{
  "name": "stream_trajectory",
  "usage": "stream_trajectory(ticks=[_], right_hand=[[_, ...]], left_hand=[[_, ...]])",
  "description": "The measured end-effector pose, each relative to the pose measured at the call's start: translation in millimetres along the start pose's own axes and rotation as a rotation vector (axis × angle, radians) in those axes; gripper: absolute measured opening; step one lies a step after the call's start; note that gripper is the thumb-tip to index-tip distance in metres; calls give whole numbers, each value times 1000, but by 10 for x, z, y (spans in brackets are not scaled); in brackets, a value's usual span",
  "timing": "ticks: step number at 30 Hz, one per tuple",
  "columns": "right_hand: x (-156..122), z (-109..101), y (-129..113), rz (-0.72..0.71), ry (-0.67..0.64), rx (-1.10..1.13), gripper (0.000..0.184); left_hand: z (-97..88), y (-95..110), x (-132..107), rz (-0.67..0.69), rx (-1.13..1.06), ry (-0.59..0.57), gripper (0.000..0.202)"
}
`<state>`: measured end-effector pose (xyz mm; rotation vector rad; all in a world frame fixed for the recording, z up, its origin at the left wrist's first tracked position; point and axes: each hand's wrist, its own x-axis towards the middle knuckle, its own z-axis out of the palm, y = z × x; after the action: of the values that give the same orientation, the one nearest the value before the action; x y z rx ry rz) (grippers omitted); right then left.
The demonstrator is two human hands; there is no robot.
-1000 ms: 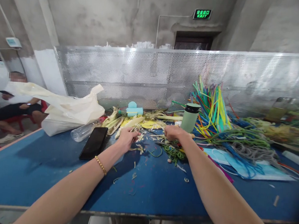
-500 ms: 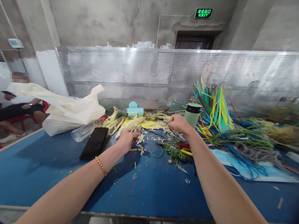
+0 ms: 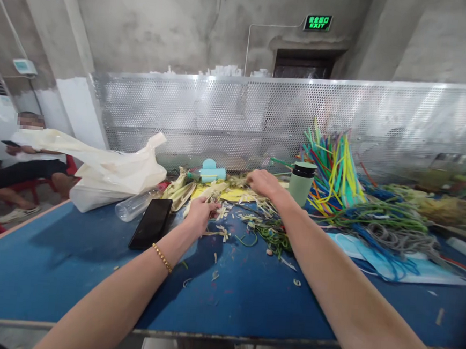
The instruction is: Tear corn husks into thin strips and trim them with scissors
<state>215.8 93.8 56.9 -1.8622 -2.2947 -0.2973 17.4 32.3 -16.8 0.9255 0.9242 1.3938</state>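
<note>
My left hand [image 3: 200, 213] rests on the blue table [image 3: 69, 258] with its fingers curled on pale straw-like scraps [image 3: 218, 212]. Farther back, my right hand [image 3: 261, 182] reaches over a yellowish pile of leaf strips [image 3: 231, 191], fingers bent, close to the green cup [image 3: 300, 182]. What its fingers hold, if anything, is hidden. A black phone [image 3: 151, 223] lies just left of my left hand. A tangle of green cords [image 3: 273, 238] lies under my right forearm.
A cream plastic bag [image 3: 112, 173] and a clear bottle [image 3: 133, 205] sit at the left. Coloured strips [image 3: 332, 169] and cord heaps [image 3: 390, 224] fill the right side. A perforated metal screen [image 3: 237, 115] backs the table. A seated person [image 3: 20, 158] is at far left.
My right hand has moved away from the green cords, back and to the left, onto the yellowish pile. My left hand has stayed almost where it was.
</note>
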Motion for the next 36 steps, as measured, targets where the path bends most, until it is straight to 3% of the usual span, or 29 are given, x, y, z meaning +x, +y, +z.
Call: stream_trajectory(ticks=[5,9,12,15,20,21,23,26,31,36], right_hand=[[308,339,-214,-8,-24,-23,36],[277,685,-249,7,-40,-25,34],[217,771,-218,11,7,10,32],[189,636,-168,13,62,90,25],[-26,171,-178,-82,127,312,23],[-112,105,-201,-123,132,388,23],[-295,38,-252,-250,104,770,22],[-496,62,-297,-353,2,1006,21],[-554,117,-280,-307,-114,1027,17],[-579,77,-307,-337,-96,921,11]], left_hand=[[-20,25,-5,26,3,-30,18],[-57,27,26,24,20,-20,17],[-58,24,38,22,13,2,15],[-43,18,37,22,21,-10,16],[-33,-11,22,34,13,-72,21],[-31,-15,12,29,9,-79,21],[-23,-13,-16,11,2,-90,20],[2,10,-68,-16,-15,-116,17],[36,66,-106,-76,-74,-178,20],[38,62,-92,-182,-152,-232,9]])
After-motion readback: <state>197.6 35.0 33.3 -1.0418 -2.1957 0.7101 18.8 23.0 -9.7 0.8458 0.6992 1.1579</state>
